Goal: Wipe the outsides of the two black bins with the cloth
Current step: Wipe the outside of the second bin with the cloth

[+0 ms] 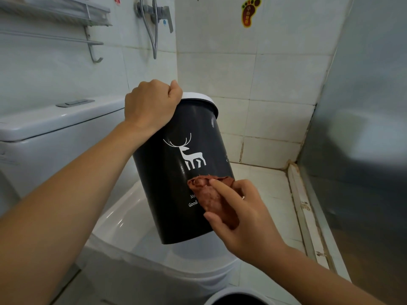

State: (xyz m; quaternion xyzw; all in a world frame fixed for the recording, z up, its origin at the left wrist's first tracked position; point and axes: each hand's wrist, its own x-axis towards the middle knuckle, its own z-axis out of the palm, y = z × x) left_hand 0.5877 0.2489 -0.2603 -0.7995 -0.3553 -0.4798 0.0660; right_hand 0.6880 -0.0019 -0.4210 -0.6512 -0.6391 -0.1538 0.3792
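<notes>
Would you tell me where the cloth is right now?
In the right hand, the cloth is pressed against the black bin's lower side, below the deer print.

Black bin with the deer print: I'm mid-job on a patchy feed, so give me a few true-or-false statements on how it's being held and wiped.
1. The left hand grips the black bin at its white rim. True.
2. The bin stands upright on the floor. False: it is held tilted above the closed toilet lid.
3. The right hand presses a reddish-brown cloth against the bin's side. True.
4. The cloth covers the deer print. False: it sits below the print.
5. A second bin's rim shows at the bottom edge. True.
</notes>
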